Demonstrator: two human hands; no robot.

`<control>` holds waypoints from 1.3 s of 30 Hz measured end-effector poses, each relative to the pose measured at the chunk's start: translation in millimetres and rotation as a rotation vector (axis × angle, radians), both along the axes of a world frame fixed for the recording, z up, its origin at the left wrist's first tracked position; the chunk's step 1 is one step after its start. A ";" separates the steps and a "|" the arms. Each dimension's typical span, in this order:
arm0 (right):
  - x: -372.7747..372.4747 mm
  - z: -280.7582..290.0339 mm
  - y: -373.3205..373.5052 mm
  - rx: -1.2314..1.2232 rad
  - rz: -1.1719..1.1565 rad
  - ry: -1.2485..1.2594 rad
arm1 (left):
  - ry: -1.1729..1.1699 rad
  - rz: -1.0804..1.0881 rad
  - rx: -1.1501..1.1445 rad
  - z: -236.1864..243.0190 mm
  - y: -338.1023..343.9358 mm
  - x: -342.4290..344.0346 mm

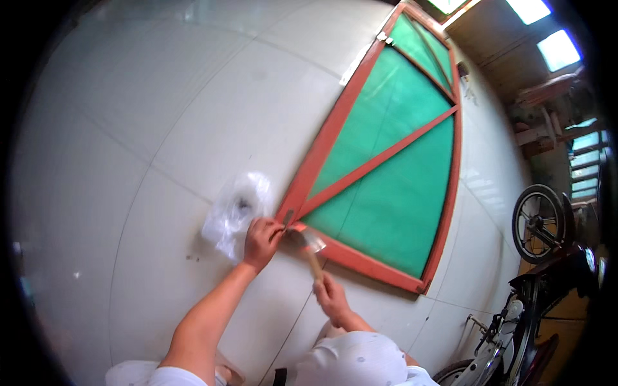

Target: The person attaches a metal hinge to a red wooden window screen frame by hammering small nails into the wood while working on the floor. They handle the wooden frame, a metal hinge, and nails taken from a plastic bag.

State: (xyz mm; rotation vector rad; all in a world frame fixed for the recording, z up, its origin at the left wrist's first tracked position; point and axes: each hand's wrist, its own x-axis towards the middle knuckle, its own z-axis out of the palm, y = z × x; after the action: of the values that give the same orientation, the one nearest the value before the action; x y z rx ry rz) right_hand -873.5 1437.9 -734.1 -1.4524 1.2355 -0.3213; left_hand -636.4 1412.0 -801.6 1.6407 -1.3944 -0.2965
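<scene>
A red wooden frame [370, 258] with green mesh [386, 206] and slanting cross pieces lies flat on the floor. My left hand [261, 243] is at its near left corner, fingers pinched together around something small and dark that I cannot make out. In my right hand [330, 294] is a hammer [313, 262], gripped by its light wooden handle. The slightly blurred metal head is close to that same corner, just right of my left fingers. A dark metal piece [288, 217] sits on the wood at the corner.
A crumpled clear plastic bag [228, 209] with something dark inside lies left of the corner. Pale tiles [161, 212] cover the floor. At the right stands a motorbike [528, 309]. Another wheel [538, 222] is behind it, with stacked wood [541, 125] farther back.
</scene>
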 end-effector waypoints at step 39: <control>14.3 17.1 -13.2 -0.189 0.176 0.189 | 0.052 0.029 -0.051 -17.7 1.1 0.7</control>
State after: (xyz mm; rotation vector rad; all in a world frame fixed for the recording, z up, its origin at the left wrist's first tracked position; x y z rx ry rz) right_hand -859.2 1424.7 -717.0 -1.7756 1.2419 -0.1882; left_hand -635.7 1413.1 -819.3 1.5993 -1.3278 -0.2833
